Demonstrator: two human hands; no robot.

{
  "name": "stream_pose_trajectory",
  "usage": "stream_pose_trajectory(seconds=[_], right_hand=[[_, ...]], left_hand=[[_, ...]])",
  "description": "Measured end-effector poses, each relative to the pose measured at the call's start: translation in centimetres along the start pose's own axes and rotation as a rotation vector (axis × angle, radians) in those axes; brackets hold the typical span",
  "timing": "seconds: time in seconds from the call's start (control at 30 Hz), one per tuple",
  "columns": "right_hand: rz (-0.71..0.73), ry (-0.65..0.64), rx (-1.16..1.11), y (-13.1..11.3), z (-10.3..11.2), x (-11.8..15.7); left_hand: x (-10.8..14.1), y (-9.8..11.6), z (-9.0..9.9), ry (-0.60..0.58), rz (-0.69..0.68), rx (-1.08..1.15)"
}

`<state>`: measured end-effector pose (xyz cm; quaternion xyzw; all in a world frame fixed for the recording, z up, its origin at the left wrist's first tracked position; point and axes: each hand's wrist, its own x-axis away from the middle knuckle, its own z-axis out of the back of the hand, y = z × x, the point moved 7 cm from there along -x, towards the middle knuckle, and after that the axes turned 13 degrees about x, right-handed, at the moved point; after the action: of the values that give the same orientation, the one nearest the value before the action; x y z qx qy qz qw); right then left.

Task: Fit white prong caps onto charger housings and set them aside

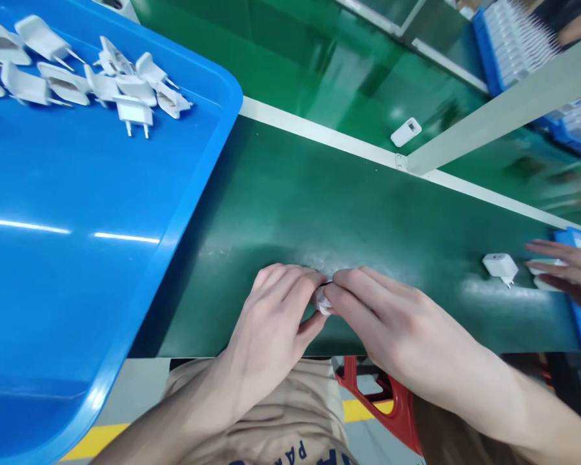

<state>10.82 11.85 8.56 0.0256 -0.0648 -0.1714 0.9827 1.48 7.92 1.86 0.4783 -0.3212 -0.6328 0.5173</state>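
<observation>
Both my hands meet over the front part of the green table. Between their fingertips is a small white piece (324, 301), mostly covered by the fingers. My left hand (283, 310) has its fingers curled and pressed on the left side of the piece. From the right, my right hand (392, 316) pinches the same piece with bent fingers. Which part of the piece faces up cannot be made out.
A blue tray (174, 239) with several white plug parts (134, 111) fills the left. To the right lies a white charger (500, 266), near another person's hand (574, 268) and a blue tray. A white device (406, 132) lies beyond the white rail (314, 132), beside a slanted post (503, 110).
</observation>
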Motion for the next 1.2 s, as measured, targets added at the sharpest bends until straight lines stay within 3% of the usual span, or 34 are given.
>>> stream_pose_trajectory(seconds=[0.37,0.5,0.6,0.7,0.93,1.2], right_hand=[[-0.163,0.236,0.039,-0.9,-1.9,0.7],[-0.144,0.158,0.042,-0.8,-2.6,0.2],[-0.125,0.100,0.037,-0.8,-2.5,0.0],[-0.127,0.146,0.085,-0.8,-1.9,0.0],[-0.162,0.229,0.062,0.7,-2.2,0.3],[-0.355,0.437,-0.235,3.3,-1.1,4.7]], left_hand=[[-0.1,-0.6,0.2,0.020,0.036,0.007],[0.0,-1.3,0.2,0.017,0.100,-0.020],[0.0,-0.9,0.5,0.032,0.048,-0.069],[-0.1,-1.3,0.7,0.039,0.034,-0.075],[-0.9,-4.0,0.5,-0.045,0.206,0.026],[-1.5,-2.6,0.7,-0.012,0.254,0.106]])
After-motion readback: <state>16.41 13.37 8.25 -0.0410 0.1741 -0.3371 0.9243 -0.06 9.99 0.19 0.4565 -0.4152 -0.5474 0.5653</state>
